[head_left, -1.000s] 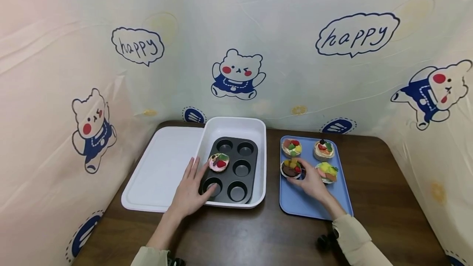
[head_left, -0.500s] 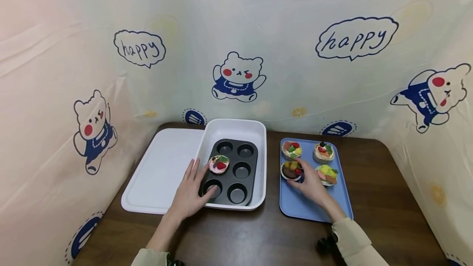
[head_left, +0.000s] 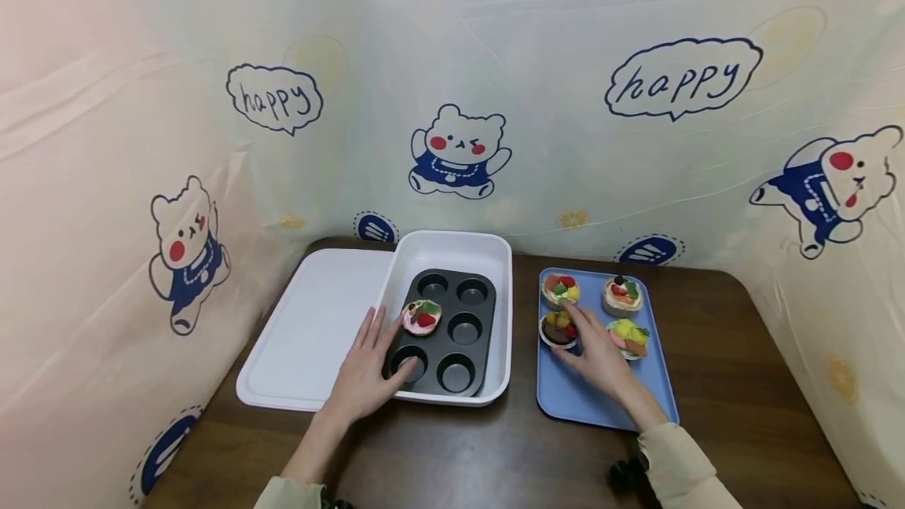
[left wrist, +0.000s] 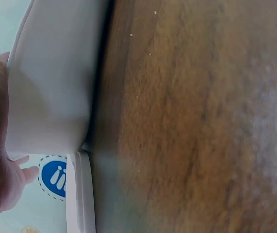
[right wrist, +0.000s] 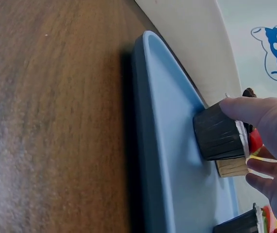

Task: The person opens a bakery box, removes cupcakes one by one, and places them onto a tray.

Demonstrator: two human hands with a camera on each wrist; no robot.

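My left hand point(head_left: 364, 375) lies with spread fingers over the left edge of a white deep tray point(head_left: 452, 246). Inside that tray sits a dark muffin pan point(head_left: 444, 332), whose middle left cup holds a pink-topped cupcake point(head_left: 422, 319) with a strawberry. On the blue tray point(head_left: 587, 399), my right hand point(head_left: 602, 357) pinches a chocolate cupcake point(head_left: 555, 333) between thumb and fingers. In the right wrist view the thumb touches the dark wrapper point(right wrist: 218, 135) of this cupcake, which stands on the tray. The left wrist view shows the left hand point(left wrist: 0, 179) at the white wall.
Three other fruit-topped cupcakes share the blue tray: one behind point(head_left: 561, 289), one at the back right point(head_left: 622, 294) and one beside the right hand point(head_left: 629, 338). A flat white board point(head_left: 304, 336) lies left of the deep tray. A patterned curtain point(head_left: 537, 163) surrounds the brown table point(head_left: 488, 454).
The head view has tilted slightly, so everything sits a little lower in it. Both hands stay in nearly the same places, and the cupcakes have not moved.
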